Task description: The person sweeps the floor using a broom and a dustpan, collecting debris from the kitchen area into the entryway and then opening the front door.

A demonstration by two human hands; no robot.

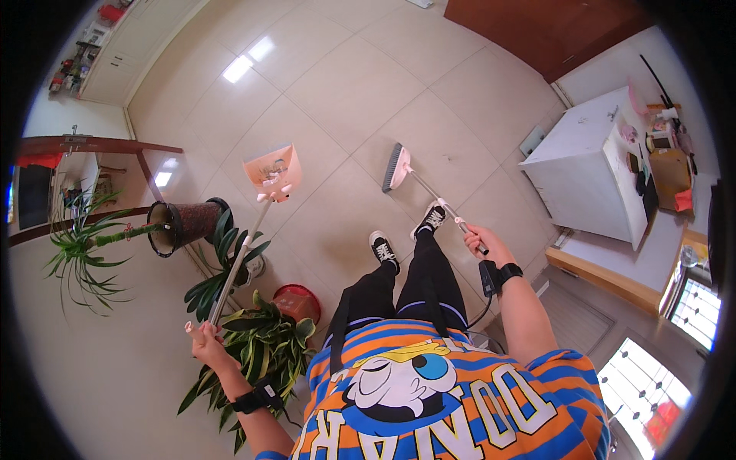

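My left hand [210, 345] grips the top end of a long-handled dustpan [272, 169], pink with a pale pole. Its pan reaches out over the tiles at the left and holds some dark and light debris. In my right hand [483, 241] is the metal handle of a broom [398, 167]. The broom's pink head with grey bristles is ahead of my right shoe. A small bit of debris [447, 158] lies on the tiled floor [345, 103] to the right of the broom head.
A tall potted plant [187, 227], a dark-leaved plant [221, 270] and a variegated plant [264, 345] line the left wall. To the right stands a white cabinet [581, 167] with items on top. A brown door [546, 29] is at the upper right, a cupboard [123, 63] at the upper left.
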